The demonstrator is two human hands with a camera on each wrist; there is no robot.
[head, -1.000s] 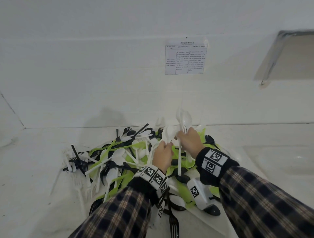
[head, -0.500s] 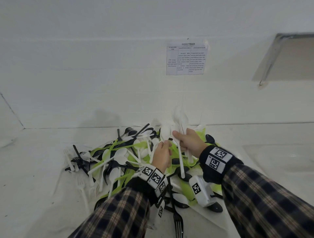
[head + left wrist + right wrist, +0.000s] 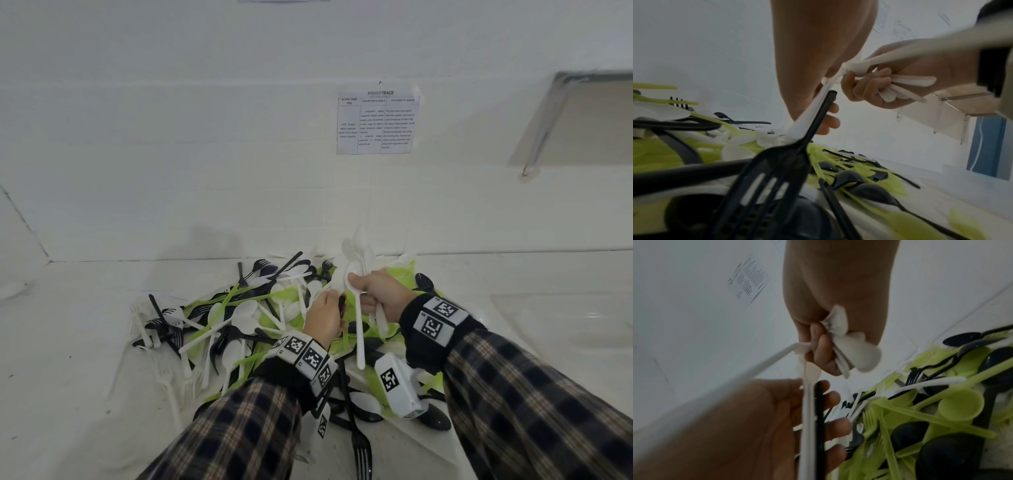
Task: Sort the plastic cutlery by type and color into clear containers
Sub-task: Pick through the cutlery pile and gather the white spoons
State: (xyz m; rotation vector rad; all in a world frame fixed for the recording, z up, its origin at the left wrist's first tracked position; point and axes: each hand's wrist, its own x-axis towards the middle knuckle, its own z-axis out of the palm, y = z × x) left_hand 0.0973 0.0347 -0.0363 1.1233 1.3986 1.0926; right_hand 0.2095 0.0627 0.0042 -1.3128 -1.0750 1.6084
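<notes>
A mixed pile of white, black and green plastic cutlery (image 3: 239,318) lies on the white counter. Above its far right part, my right hand (image 3: 363,287) grips a bunch of white spoons (image 3: 358,253), bowls up. One long white spoon (image 3: 358,329) hangs handle-down under the thumb. My left hand (image 3: 329,308) is just left of it and slightly lower. In the left wrist view its fingers (image 3: 829,113) curl loosely round the handle of a black fork (image 3: 777,162), beside that hanging spoon. The right wrist view shows the right hand (image 3: 820,350) clutching the spoons (image 3: 859,353) and the black handle (image 3: 819,410) across the left fingers (image 3: 838,423).
The white wall rises close behind the pile, with a printed sheet (image 3: 376,123) taped to it. Loose white forks (image 3: 168,377) trail off the pile's left edge. A faint clear container (image 3: 575,315) sits on the counter to the right.
The left hand brought a white spoon up against the right hand's bunch. That spoon now hangs from the right thumb, and the left hand has dropped slightly.
</notes>
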